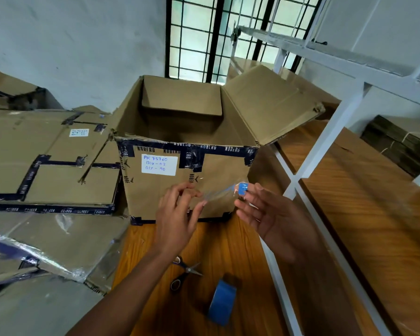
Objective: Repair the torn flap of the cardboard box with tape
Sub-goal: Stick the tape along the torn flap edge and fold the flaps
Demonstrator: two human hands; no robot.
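Open cardboard box (pixel 180 185) standing on a wooden floor (pixel 228 241) at the centre of the scene, its near wall bearing a white handwritten label (pixel 159 165) and dark printed tape along the top edge; the far flap (pixel 181 97) hangs inward, and the right flap (pixel 272 103) stands out to the right with a ragged far-right corner. Just in front of the near wall, the left hand (pixel 177 214) and the right hand (pixel 267 214) hold a strip of clear tape (pixel 218 194) stretched between them: the left hand pinches its left end between curled thumb and fingertips, while the right hand pinches the right end, which carries a small blue tab (pixel 241 188), between thumb and forefinger, the remaining fingers loosely spread. On the floor nearer the viewer lie a pair of scissors (pixel 186 272) with dark handles and, just to their right, a tape roll (pixel 222 299) with a blue core, standing on edge. Flattened and stacked cardboard boxes (pixel 51 161) with dark tape occupy the left, touching the open box; a white metal rack (pixel 325 132) rises at right; a barred window (pixel 216 37) lies beyond the box
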